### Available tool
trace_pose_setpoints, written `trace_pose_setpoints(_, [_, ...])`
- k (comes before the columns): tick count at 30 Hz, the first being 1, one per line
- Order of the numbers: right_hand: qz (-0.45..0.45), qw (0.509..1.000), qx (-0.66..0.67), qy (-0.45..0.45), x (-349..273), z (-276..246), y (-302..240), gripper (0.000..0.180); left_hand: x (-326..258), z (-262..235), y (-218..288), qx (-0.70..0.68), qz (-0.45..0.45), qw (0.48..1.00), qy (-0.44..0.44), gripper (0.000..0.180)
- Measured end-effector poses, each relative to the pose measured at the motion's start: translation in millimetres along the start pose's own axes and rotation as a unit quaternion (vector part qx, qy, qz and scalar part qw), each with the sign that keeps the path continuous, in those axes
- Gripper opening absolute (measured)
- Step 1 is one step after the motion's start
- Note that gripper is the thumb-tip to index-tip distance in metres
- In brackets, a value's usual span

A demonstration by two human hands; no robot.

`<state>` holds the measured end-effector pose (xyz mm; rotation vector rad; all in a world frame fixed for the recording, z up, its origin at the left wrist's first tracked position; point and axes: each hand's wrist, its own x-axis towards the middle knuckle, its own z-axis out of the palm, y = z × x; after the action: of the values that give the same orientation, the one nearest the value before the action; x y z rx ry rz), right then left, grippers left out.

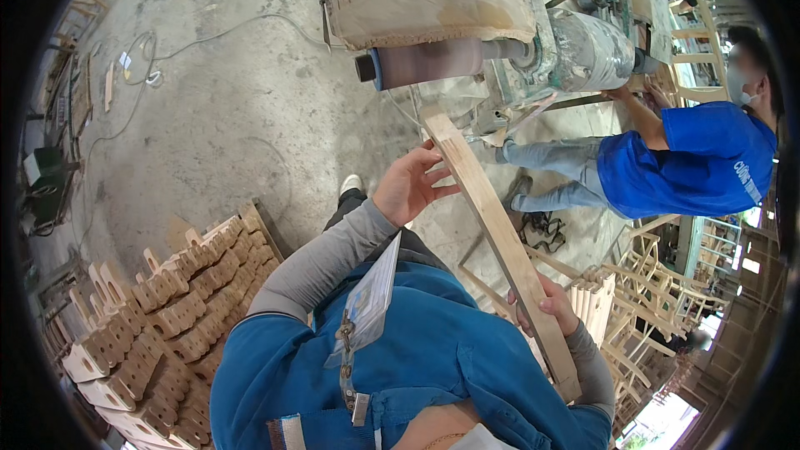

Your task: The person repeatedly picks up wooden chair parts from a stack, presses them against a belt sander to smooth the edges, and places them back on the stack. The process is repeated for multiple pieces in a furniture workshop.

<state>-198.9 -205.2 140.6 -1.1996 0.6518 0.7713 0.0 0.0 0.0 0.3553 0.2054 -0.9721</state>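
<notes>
A long pale wooden bar [492,217] slants from below the machine's roller down to my right side. My right hand [550,304] grips its lower part, with the thumb over the upper face. Near the far end, my left hand [410,185] is open beside the bar, fingers apart and fingertips at its left edge. Whether some fingertips reach under the wood is hidden. Just beyond the bar's far end is a sanding machine's dark reddish roller [429,64].
At right, a co-worker in a blue shirt [683,162] works at a grey drum [592,50]. Stacked wooden parts [183,300] stand at lower left, with chair frames [642,308] at right. A cable [225,32] crosses the concrete floor.
</notes>
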Motion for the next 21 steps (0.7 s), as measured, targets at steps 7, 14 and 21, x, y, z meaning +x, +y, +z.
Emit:
trace_pose_setpoints(7, [-0.054,0.997,0.0,0.052,19.2,16.6,-14.2,0.09,11.7,-5.1,16.0,-0.01,-0.028,0.999,0.029,0.048])
trace_pose_setpoints(14, [-0.063,0.989,-0.121,0.052,26.8,24.0,-43.7,0.08,23.2,-11.9,17.3,0.042,-0.077,0.995,0.046,0.037])
trace_pose_setpoints(21, [-0.036,0.957,-0.269,0.1,39.5,31.7,-94.4,0.076,45.2,-21.4,21.2,-0.067,-0.05,0.996,0.0,0.044])
